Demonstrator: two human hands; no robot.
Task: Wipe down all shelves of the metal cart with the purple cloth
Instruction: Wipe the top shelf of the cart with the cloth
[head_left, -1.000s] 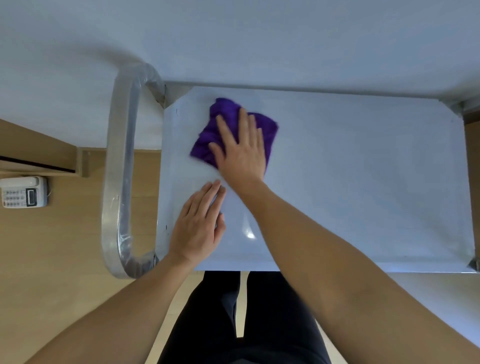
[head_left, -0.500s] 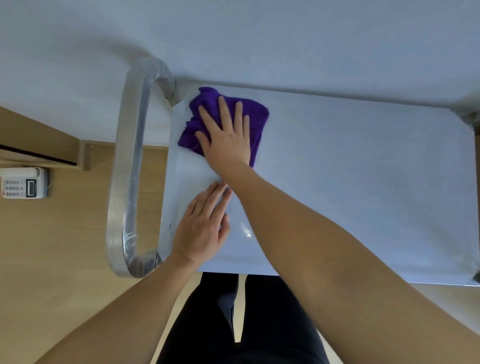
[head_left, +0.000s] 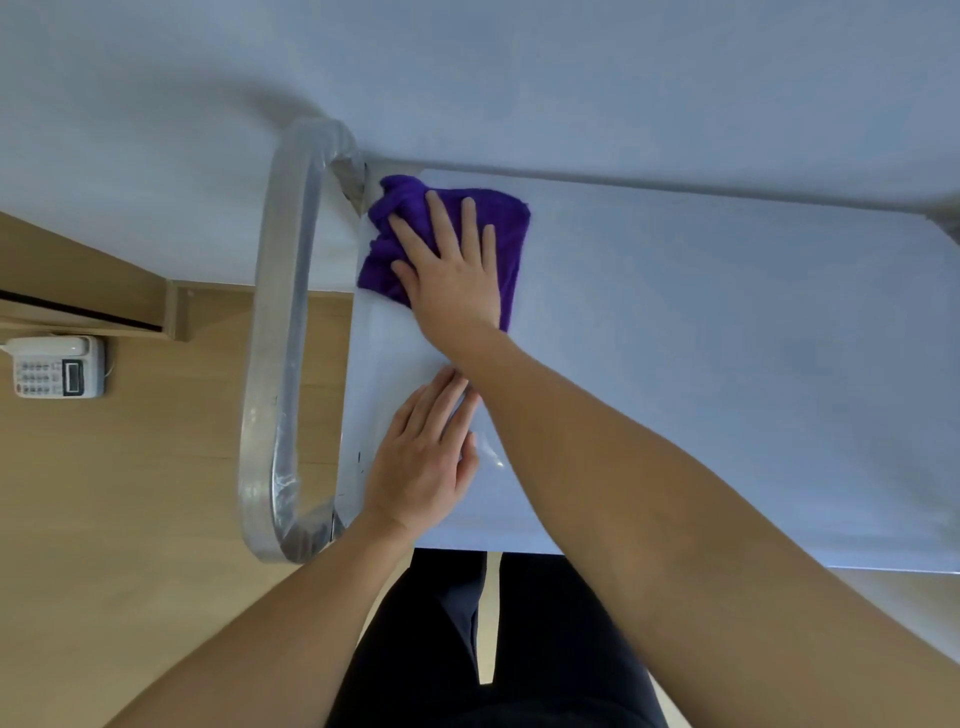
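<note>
Purple cloth (head_left: 511, 234) lies bunched in the far left corner of the top shelf (head_left: 727, 338) of the metal cart, its crumpled left edge right up against the rim where the handle (head_left: 283, 338) joins. My right hand (head_left: 452, 275) presses flat on top of it, fingers straight and spread, pointing away from me. The palm covers the near part of the cloth and nothing is curled round it. Cloth shows beyond my fingertips and on both sides of the hand.

My left hand (head_left: 421, 457) rests flat on the bare metal nearer to me, close to the shelf's left edge. Its fingers are straight and held together, and it holds nothing. Its fingertips reach up to my right wrist, and I cannot tell whether they touch it. My right forearm crosses the shelf on a slant from the lower right.

The handle is a bent metal tube wrapped in clear film, looping out past the left end of the shelf. Beyond it is a light wooden floor (head_left: 130, 493), where a white desk phone (head_left: 57, 366) sits well apart from the cart. My dark trousers (head_left: 519, 649) show below the shelf's near edge, and a pale wall (head_left: 467, 78) rises behind the far edge
</note>
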